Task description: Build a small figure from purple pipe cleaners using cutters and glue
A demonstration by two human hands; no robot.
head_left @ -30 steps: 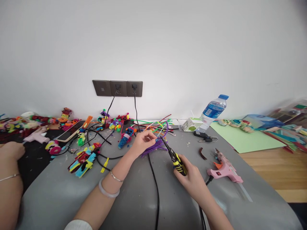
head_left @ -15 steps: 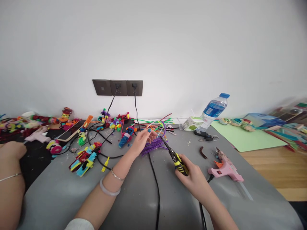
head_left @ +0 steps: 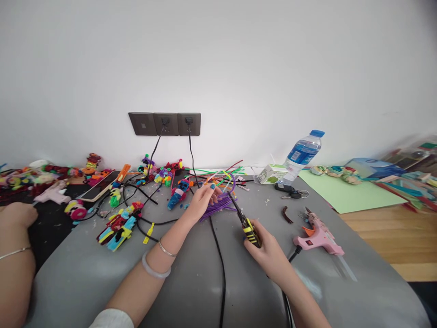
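My left hand [head_left: 205, 198] is closed in a pinch over a bundle of purple pipe cleaners [head_left: 218, 207]. A thin pale pipe cleaner [head_left: 212, 176] sticks out past its thumb; the fingers partly hide it. My right hand [head_left: 268, 248] is wrapped round needle-nose pliers [head_left: 248, 228] with yellow and black handles. Their dark tips point up and left, close to my left fingertips; whether the jaws touch anything I cannot tell. A curved purple and yellow strand [head_left: 233, 181] stands just beyond the tips.
Pipe-cleaner figures [head_left: 119, 226] and a phone [head_left: 99, 187] lie left, near another person's arm [head_left: 17, 264]. Black cables [head_left: 218, 259] cross the table. Rightward are a small carton [head_left: 272, 174], water bottle [head_left: 302, 155], keys [head_left: 295, 194], pink glue gun [head_left: 319, 239] and green paper [head_left: 355, 193].
The view has turned slightly right. My right hand has shifted a little left, and the pliers stand a bit steeper. My left hand keeps its pinch in nearly the same place.
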